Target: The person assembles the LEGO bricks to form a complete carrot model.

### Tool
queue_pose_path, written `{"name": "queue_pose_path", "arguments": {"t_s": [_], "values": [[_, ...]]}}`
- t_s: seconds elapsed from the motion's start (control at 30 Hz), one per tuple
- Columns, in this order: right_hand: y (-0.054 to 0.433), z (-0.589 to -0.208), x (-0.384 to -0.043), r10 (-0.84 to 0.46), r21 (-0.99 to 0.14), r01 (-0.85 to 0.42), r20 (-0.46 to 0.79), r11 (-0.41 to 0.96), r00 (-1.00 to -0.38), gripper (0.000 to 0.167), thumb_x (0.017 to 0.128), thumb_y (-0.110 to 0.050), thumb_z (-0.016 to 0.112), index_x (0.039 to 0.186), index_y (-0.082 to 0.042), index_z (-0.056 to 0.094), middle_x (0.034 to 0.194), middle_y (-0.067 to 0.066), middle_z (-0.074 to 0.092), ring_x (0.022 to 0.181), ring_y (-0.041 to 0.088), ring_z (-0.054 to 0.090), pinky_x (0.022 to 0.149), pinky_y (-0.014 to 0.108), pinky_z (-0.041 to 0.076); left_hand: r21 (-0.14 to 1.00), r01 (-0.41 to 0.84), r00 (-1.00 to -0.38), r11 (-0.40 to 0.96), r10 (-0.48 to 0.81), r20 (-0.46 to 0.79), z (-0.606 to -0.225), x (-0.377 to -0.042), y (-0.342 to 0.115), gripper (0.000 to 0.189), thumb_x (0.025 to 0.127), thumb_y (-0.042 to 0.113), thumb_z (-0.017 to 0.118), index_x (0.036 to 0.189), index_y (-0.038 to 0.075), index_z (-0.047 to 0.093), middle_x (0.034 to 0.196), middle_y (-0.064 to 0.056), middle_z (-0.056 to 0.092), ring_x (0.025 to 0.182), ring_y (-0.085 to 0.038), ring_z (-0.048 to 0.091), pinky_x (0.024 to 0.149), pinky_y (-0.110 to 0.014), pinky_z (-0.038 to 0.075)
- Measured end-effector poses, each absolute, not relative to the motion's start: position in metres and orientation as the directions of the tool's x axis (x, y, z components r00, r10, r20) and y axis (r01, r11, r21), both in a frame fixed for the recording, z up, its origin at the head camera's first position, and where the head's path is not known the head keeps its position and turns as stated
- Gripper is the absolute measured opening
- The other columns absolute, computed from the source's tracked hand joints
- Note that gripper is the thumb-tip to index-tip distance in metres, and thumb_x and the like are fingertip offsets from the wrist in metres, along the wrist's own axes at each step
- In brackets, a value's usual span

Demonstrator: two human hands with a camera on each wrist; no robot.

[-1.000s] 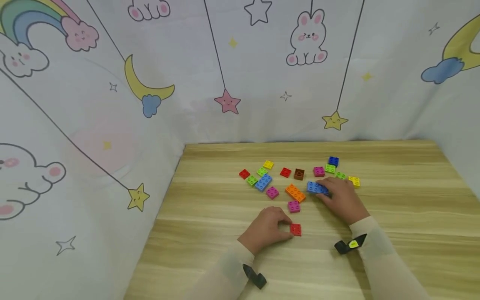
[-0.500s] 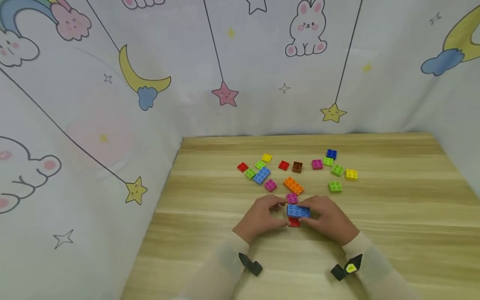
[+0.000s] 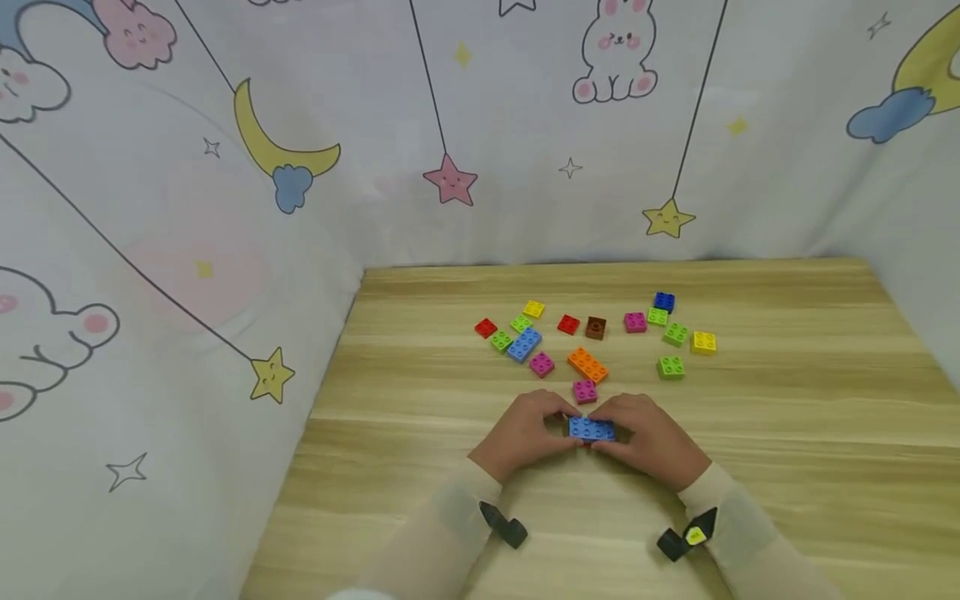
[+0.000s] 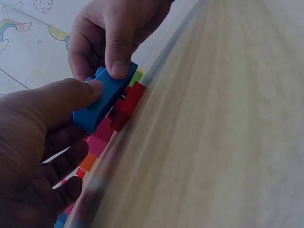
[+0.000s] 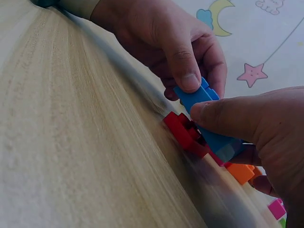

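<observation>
A blue eight-stud toy brick [image 3: 591, 429] is pinched between both hands. The left hand [image 3: 522, 433] holds its left end, thumb on the near side; the right hand [image 3: 651, 439] grips the other end the same way. Beneath it sits a red four-stud brick [image 4: 127, 109] on the tabletop, mostly covered in the head view. Both wrist views show the blue brick tilted just over the red one, whose studs still show. Whether the two touch I cannot tell. Just beyond the hands lies a magenta brick [image 3: 585, 392].
An orange brick [image 3: 587, 365] lies behind the magenta one. Farther left are a second blue brick [image 3: 524, 344] and several small bricks. A lime brick [image 3: 671, 367] and a yellow brick [image 3: 704, 342] are to the right. A printed curtain [image 3: 510, 225] hangs behind the wooden table [image 3: 810, 400].
The right hand has brought the blue brick from the right-hand group to above the red brick, then lower over it. The left hand has moved from the red brick to the blue one.
</observation>
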State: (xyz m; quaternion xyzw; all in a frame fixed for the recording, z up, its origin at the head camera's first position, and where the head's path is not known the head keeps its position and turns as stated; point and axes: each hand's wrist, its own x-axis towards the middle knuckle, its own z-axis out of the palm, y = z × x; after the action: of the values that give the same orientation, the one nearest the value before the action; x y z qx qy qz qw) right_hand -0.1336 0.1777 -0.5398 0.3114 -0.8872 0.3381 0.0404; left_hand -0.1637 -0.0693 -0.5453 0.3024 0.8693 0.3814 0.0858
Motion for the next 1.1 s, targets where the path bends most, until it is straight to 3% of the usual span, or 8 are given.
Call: {"name": "queue_pose_path", "arguments": {"t_s": [0.23, 0.93, 1.1], "values": [[0.1789, -0.5410, -0.1362, -0.533, -0.617, -0.574, 0.278, 0.538, -0.799, 0.034, 0.082, -0.023, 0.090, 0.113, -0.022, 0.076, 0.108, -0.019, 0.069, 0.105, 0.007, 0.064, 0.095, 0.044, 0.054, 0.705, 0.423, -0.812, 0.569, 0.584, 0.016, -0.5405, -0.1641, -0.0665, 0.031, 0.084, 0.035, 0.088, 0.110, 0.022, 0.078, 0.106, 0.018, 0.070, 0.102, -0.003, 0.060, 0.098, -0.025, 0.050], [0.1772, -0.5459, -0.1327, -0.496, -0.674, -0.487, 0.202, 0.556, -0.844, 0.030, 0.081, -0.021, 0.091, 0.108, -0.021, 0.076, 0.106, -0.016, 0.067, 0.100, 0.006, 0.061, 0.092, 0.036, 0.056, 0.722, 0.392, -0.802, 0.570, 0.596, -0.034, -0.5374, -0.1625, -0.0623, 0.027, 0.083, 0.027, 0.089, 0.107, 0.018, 0.079, 0.097, 0.016, 0.069, 0.087, -0.005, 0.058, 0.083, -0.020, 0.051], [0.1783, -0.5487, -0.1329, -0.494, -0.676, -0.506, 0.235, 0.535, -0.837, 0.032, 0.082, -0.021, 0.089, 0.111, -0.021, 0.077, 0.109, -0.016, 0.069, 0.104, 0.007, 0.063, 0.093, 0.038, 0.056, 0.726, 0.381, -0.809, 0.572, 0.587, -0.038, -0.5421, -0.1649, -0.0629, 0.027, 0.083, 0.027, 0.089, 0.106, 0.019, 0.078, 0.099, 0.016, 0.069, 0.090, -0.004, 0.058, 0.088, -0.022, 0.051]]}}
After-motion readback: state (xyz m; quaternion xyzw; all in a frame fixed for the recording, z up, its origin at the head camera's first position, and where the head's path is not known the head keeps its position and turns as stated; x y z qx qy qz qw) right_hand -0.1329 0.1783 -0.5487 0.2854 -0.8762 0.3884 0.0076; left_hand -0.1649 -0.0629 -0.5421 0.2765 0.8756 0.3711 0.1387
